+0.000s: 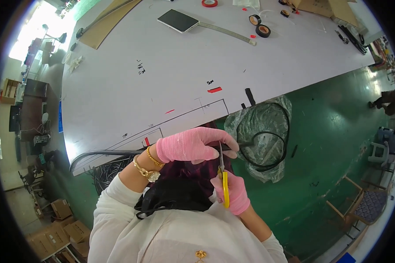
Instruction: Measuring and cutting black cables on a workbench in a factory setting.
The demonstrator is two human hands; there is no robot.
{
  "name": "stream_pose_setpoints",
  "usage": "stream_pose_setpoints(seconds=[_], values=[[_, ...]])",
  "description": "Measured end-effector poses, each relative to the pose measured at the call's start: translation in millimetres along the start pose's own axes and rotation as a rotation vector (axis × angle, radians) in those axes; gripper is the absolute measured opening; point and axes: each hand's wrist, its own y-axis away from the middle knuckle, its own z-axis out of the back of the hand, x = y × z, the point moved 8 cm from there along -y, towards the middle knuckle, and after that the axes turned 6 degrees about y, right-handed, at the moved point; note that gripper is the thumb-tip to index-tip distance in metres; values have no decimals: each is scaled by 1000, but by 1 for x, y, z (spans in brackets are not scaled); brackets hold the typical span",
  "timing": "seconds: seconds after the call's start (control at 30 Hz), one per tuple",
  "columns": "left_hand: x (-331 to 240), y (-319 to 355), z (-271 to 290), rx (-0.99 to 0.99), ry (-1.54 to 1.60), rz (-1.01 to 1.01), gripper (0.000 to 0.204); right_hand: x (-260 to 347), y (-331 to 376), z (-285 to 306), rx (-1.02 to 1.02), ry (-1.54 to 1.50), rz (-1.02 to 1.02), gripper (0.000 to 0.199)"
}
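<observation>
left hand (193,145): pink glove, fingers wrapped closed around a black cable (267,133) right at the near edge of the white table (162,79)
right hand (232,193): also gloved, closed on the yellow handles of the scissors (223,177) — blades point up at the cable just under the left fist
cable: runs out of the fist both ways, a long run to the left along the table edge, and to the right a big loop lying over a crumpled clear plastic bag (261,120) on the green floor (329,144)
handling: looks rubbery and light, springy enough to keep its loop — I'd pinch it close beside the blades so it doesn't swing
beyond the grip: tape rolls (263,30), a steel ruler (227,32), a tablet (178,20)
</observation>
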Motion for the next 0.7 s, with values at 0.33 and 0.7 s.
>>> stream_pose_setpoints(seconds=[0.33,0.7], values=[[-1,51,-19,-2,75,-13,52,49,-11,53,-311,58,422,30],[128,385,26,-1579,-852,421,46,128,-32,-69,298,521,727,29]])
